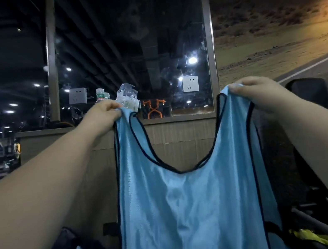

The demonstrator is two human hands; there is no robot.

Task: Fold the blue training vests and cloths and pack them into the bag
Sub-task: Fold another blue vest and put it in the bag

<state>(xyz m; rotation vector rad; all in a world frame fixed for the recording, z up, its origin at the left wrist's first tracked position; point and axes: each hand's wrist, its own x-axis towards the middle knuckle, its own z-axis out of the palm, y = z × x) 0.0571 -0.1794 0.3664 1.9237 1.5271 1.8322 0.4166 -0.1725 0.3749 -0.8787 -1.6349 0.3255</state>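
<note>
Blue vest [191, 207] aloft, long axis vertical, hanging below both hands. L hand [102, 115] fingers pinch one shoulder strap, R hand [254, 95] fingers the other. Hands level, well apart; fold prob. brings straps together.

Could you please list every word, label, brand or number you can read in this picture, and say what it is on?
No text here can be read.
The bottles: green labels, print too blurred to read.
The blue vest: no print on the side shown.
</note>
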